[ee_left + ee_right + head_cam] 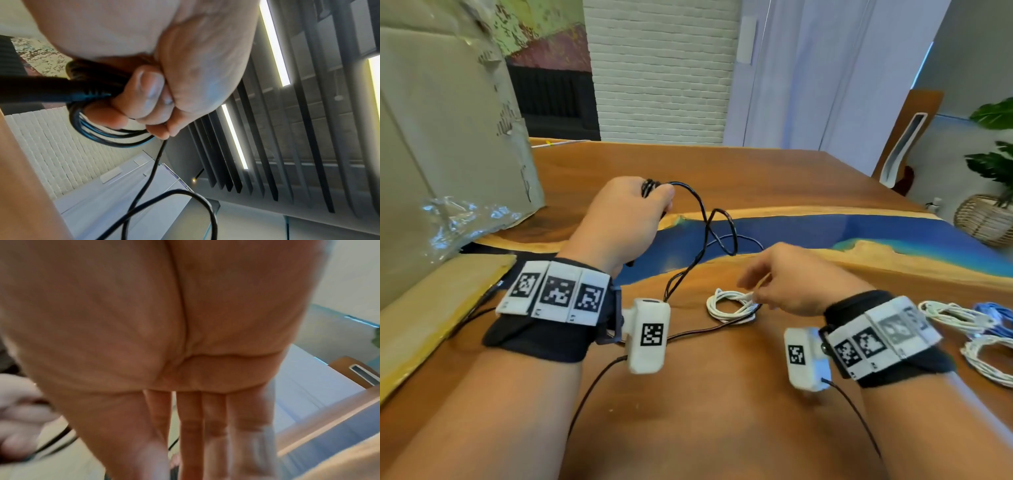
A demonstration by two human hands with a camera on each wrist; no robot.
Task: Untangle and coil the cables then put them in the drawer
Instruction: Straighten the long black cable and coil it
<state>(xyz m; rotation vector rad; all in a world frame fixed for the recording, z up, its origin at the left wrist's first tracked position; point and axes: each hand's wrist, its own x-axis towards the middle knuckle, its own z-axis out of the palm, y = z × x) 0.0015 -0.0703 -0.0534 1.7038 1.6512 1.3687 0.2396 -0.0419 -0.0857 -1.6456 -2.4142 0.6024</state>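
Note:
My left hand (626,212) grips a bundle of coiled black cable (652,186) above the table; the left wrist view shows the fingers (152,97) curled round the loops (107,134) and a thick black plug end (51,91). The cable's loose tail (717,233) hangs in loops down to the table. My right hand (784,277) hovers open, fingers (191,426) straight, just above a small white coiled cable (726,305) lying on the wood. No drawer is in view.
More coiled cables lie at the right edge: white ones (955,315) (986,359) and a blue one (996,315). A big cardboard box (448,137) with plastic wrap stands at the left, flat cardboard (431,308) before it. The wood-and-blue-resin table (756,178) stretches ahead.

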